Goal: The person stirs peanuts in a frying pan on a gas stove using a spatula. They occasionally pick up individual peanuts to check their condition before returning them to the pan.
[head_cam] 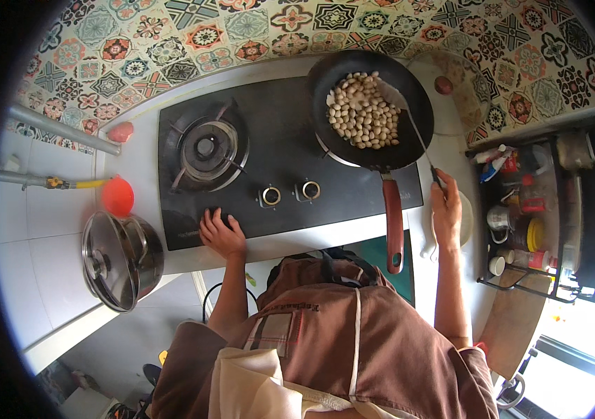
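My right hand (446, 207) grips the dark handle of a spatula (416, 128). Its flat blade (391, 94) reaches into a dark frying pan (415, 152), against a heap of pale nuts (363, 112) that look like pistachios in their shells. The pan sits over the right burner, and its reddish-brown handle (393, 220) points towards me, untouched. On the front left edge of the black glass gas hob (271, 131), my left hand (222, 233) rests with fingers apart and nothing in it.
The bare left burner (204, 148) shows its pan supports. A lidded steel pot (143, 256) and a red plastic item (118, 195) stand left of the hob. Behind the pan leans a glass lid (457, 94). A crowded rack (517, 280) stands at right, near a pale bowl (466, 220).
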